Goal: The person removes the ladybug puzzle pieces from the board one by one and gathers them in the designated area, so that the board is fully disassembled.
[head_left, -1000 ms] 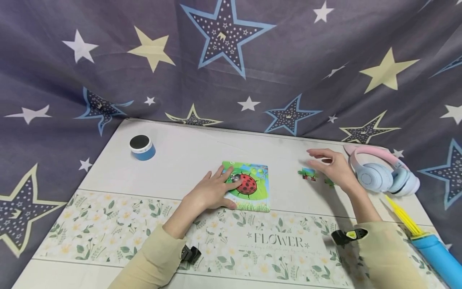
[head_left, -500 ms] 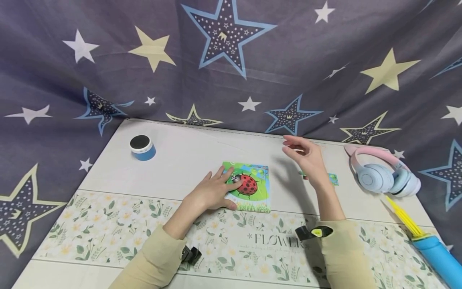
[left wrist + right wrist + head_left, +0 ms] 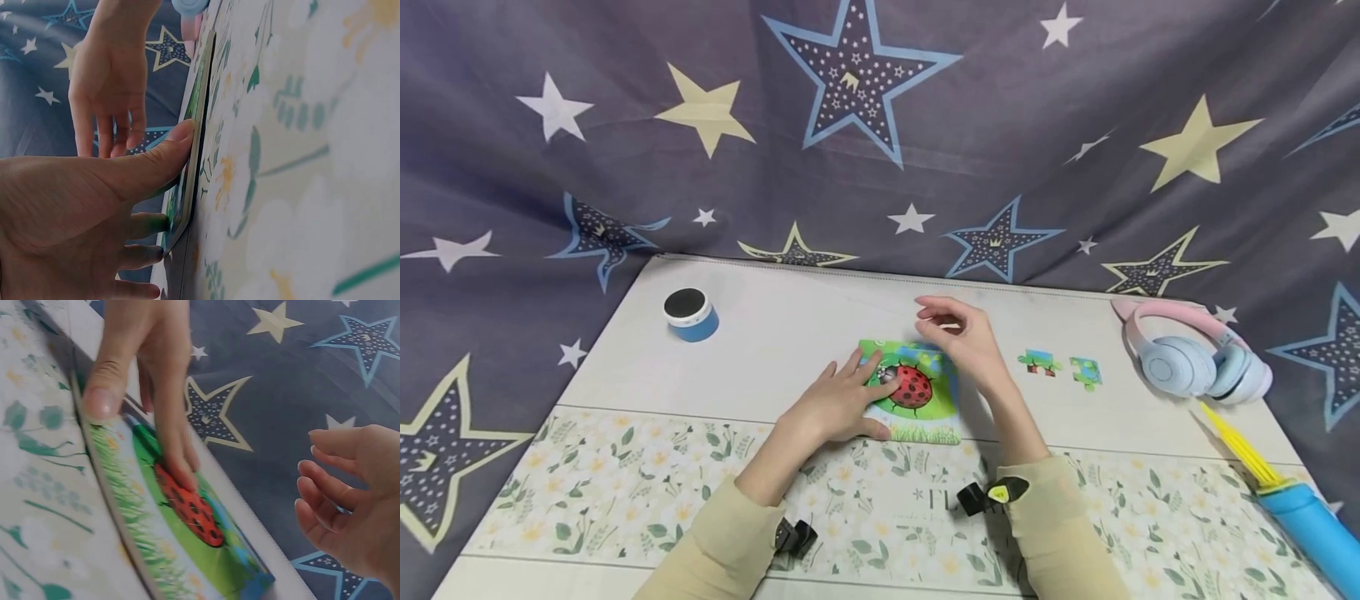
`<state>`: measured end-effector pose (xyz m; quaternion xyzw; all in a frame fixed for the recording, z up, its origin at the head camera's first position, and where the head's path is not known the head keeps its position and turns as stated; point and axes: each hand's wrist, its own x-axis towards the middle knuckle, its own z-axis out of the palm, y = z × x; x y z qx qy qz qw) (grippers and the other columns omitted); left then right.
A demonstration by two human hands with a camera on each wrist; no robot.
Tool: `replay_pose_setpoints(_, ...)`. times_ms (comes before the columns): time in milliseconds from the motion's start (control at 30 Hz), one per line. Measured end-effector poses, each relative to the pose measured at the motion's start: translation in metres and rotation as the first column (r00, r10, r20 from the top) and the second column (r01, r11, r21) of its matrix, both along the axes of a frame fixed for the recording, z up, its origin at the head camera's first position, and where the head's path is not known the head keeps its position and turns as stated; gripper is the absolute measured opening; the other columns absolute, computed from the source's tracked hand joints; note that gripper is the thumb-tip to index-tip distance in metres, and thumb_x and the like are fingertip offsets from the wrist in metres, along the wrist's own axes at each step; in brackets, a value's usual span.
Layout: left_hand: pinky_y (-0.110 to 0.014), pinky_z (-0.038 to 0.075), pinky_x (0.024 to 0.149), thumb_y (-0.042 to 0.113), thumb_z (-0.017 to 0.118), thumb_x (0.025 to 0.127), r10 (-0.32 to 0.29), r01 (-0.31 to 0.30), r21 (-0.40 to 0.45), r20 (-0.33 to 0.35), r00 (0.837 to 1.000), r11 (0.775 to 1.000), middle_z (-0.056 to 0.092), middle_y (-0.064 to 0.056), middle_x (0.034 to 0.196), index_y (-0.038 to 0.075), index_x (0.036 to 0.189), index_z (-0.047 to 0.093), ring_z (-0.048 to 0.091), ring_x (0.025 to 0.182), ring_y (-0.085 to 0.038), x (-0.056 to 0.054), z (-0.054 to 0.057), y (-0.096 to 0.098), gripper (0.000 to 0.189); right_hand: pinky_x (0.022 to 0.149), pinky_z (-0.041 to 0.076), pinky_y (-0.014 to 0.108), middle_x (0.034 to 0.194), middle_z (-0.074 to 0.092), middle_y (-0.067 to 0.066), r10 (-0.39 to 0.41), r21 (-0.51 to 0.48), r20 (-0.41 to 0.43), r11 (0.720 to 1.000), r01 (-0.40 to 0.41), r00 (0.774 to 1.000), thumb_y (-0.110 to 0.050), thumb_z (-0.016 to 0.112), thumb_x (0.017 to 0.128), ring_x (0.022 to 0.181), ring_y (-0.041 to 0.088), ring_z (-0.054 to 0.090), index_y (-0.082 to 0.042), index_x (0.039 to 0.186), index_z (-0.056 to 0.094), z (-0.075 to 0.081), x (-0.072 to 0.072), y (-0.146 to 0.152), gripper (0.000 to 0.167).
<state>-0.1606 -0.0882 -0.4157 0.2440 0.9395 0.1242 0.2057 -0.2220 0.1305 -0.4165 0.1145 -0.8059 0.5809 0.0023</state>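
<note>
A square ladybug picture board, green and blue with a red ladybug, lies flat at the middle of the table. My left hand rests on its left part with fingers spread. In the left wrist view the thumb lies at the board's near edge. Above the board's far right corner hovers my right hand. Its fingers are loosely curved with nothing between them, as the right wrist view shows of that hand. Two small jigsaw pieces, one with red at its lower edge and one green-blue, lie to the right.
Pink and pale-blue headphones lie at the far right, with a blue and yellow tool-like object in front. A small blue, black-topped jar-like thing stands at the back left. A starry curtain hangs behind the table.
My right hand has moved left from over the jigsaw pieces to above the board's far right corner, uncovering both pieces. The left hand stays on the board. The head view has shifted slightly.
</note>
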Motion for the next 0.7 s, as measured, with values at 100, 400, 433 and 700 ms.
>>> replay_pose_setpoints(100, -0.063, 0.014, 0.13, 0.053, 0.072, 0.09, 0.001, -0.001, -0.003, -0.003, 1.0, 1.0, 0.009, -0.011, 0.175, 0.028, 0.159, 0.04, 0.003, 0.162, -0.038, 0.0, 0.001, -0.001, 0.079, 0.097, 0.056, 0.034, 0.115, 0.073, 0.018, 0.045, 0.042, 0.0, 0.998, -0.045, 0.999, -0.013, 0.071, 0.097, 0.104, 0.024, 0.067, -0.005, 0.133, 0.068, -0.004, 0.0, -0.007, 0.037)
replay_pose_setpoints(400, -0.063, 0.015, 0.13, 0.054, 0.071, 0.091, -0.009, 0.009, -0.016, -0.008, 1.0, 1.0, 0.008, -0.012, 0.175, 0.029, 0.159, 0.039, 0.004, 0.162, -0.039, 0.0, 0.003, 0.0, 0.079, 0.094, 0.06, 0.034, 0.117, 0.075, 0.02, 0.185, 0.15, 0.039, 0.97, -0.189, 0.982, -0.007, 0.07, 0.096, 0.105, 0.03, 0.072, 0.0, 0.136, 0.065, -0.013, -0.001, -0.012, 0.04)
replay_pose_setpoints(433, -0.063, 0.015, 0.13, 0.053, 0.071, 0.091, -0.009, 0.009, -0.014, -0.009, 1.0, 1.0, 0.007, -0.013, 0.175, 0.029, 0.159, 0.04, 0.004, 0.162, -0.039, 0.0, 0.003, -0.001, 0.079, 0.093, 0.06, 0.034, 0.116, 0.075, 0.02, 0.202, 0.162, 0.044, 0.965, -0.207, 0.978, -0.007, 0.07, 0.097, 0.105, 0.03, 0.072, 0.0, 0.136, 0.065, -0.014, -0.001, -0.013, 0.04)
replay_pose_setpoints(700, -0.062, 0.012, 0.131, 0.051, 0.072, 0.091, 0.02, -0.021, 0.012, 0.023, 1.0, 1.0, 0.0, -0.016, 0.175, 0.029, 0.158, 0.042, 0.001, 0.163, -0.035, 0.001, 0.001, -0.002, 0.077, 0.099, 0.059, 0.045, 0.118, 0.074, 0.021, 0.293, 0.221, 0.131, 0.923, -0.316, 0.947, -0.012, 0.07, 0.098, 0.109, 0.032, 0.071, -0.001, 0.136, 0.064, -0.017, 0.002, -0.013, 0.04)
